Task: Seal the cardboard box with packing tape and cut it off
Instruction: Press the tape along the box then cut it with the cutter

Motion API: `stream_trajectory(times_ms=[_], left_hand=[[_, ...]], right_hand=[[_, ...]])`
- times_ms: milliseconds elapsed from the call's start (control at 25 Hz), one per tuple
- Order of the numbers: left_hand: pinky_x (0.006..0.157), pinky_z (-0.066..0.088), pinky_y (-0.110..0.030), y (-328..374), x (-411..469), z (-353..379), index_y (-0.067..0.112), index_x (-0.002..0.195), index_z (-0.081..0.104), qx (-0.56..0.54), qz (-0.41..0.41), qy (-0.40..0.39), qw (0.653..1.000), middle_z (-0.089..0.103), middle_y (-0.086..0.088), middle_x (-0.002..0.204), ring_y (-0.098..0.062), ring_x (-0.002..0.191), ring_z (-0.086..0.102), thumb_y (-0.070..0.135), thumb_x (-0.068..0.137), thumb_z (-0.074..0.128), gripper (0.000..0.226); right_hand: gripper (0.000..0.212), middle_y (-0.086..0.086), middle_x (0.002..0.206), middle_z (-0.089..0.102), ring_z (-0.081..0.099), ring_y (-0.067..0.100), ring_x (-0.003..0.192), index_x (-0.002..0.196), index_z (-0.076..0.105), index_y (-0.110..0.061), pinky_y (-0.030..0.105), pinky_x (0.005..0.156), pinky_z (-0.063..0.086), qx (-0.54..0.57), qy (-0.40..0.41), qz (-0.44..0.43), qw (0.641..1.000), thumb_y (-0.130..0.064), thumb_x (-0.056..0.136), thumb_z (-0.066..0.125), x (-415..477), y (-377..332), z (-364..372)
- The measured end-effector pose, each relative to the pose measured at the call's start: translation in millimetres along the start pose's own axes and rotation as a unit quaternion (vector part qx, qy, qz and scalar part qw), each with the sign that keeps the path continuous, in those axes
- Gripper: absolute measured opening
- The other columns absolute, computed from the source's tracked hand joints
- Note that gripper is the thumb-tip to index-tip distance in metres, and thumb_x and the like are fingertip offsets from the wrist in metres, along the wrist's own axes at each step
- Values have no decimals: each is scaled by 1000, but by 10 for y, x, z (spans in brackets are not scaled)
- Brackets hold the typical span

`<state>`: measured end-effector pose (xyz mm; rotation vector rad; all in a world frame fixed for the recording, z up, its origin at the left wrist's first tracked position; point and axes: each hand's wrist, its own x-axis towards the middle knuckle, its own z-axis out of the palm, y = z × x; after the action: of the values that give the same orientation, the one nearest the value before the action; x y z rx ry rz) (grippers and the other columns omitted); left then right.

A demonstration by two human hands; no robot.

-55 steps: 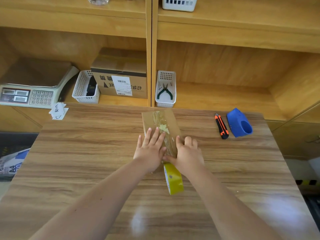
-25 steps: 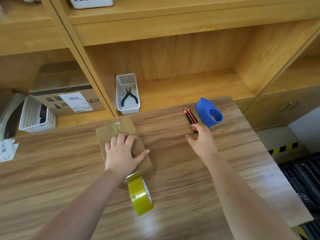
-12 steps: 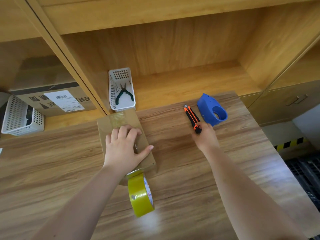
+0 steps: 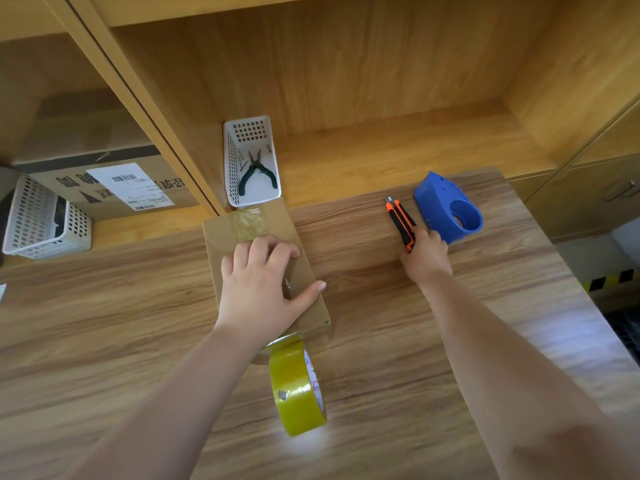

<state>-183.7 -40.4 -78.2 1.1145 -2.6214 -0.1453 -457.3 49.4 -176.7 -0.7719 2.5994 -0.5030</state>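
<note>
Head view shows the left hand (image 4: 258, 284) spread flat on top of the cardboard box (image 4: 277, 216), fingers apart, pinning it to the table (image 4: 104, 323). Just behind that wrist, at the box's near edge, the yellow tape roll (image 4: 298, 386) stands on edge, seemingly joined to the box by its strip. Out to the side, the right hand (image 4: 424, 258) has its fingers curled around the butt of the orange utility knife (image 4: 400, 220), which lies on the wood with its tip pointing away from the palm; a blue tape dispenser (image 4: 448, 211) sits just beyond the knuckles. To do the pickup well, get a full grip on the handle before lifting, blade retracted, and keep the left palm pressing so the strip stays taut for cutting.
</note>
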Motion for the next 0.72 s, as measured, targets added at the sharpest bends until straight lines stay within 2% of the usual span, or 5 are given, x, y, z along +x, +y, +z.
stream_trajectory(times_ms=[240, 400, 560, 640, 720], left_hand=[[85, 40, -44, -9, -5, 8, 26, 106, 63, -1, -1, 0, 1000, 57, 0, 113, -27, 104, 51, 73, 73, 53, 58], [85, 41, -44, -9, -5, 4, 27, 106, 62, 1, 1, 0, 1000, 57, 0, 114, -27, 105, 51, 73, 72, 53, 58], [88, 40, -44, -8, 5, 1, 27, 112, 60, -6, -9, -7, 1000, 57, 0, 117, -28, 108, 50, 75, 71, 51, 64], [88, 41, -45, -6, 0, -2, 26, 126, 53, 4, -10, -9, 1000, 58, -2, 119, -29, 108, 51, 75, 72, 51, 74], [86, 41, -45, -2, 3, -5, 29, 136, 47, 19, 0, -9, 1000, 57, -3, 118, -30, 106, 51, 74, 74, 50, 77]], right_hand=[[53, 21, 141, 37, 35, 39, 129, 144, 29, -11, 49, 104, 35, -33, 22, 17, 999, -6, 95, 47, 1, 5, 160], [58, 22, 134, 41, 40, 39, 126, 136, 34, -3, 48, 104, 40, -3, 9, 39, 999, -2, 85, 60, -28, 22, 122], [45, 13, 108, 55, 58, 28, 94, 126, 42, -5, 37, 73, 50, 126, -79, 101, 984, -8, 85, 61, -96, -7, -5], [38, 12, 97, 59, 59, 24, 74, 125, 45, -5, 33, 61, 50, 256, -114, 154, 948, -9, 88, 54, -168, -63, -24], [36, 16, 90, 60, 56, 23, 64, 127, 45, -1, 33, 59, 49, 455, -169, 195, 852, -2, 91, 48, -264, -117, -35]])
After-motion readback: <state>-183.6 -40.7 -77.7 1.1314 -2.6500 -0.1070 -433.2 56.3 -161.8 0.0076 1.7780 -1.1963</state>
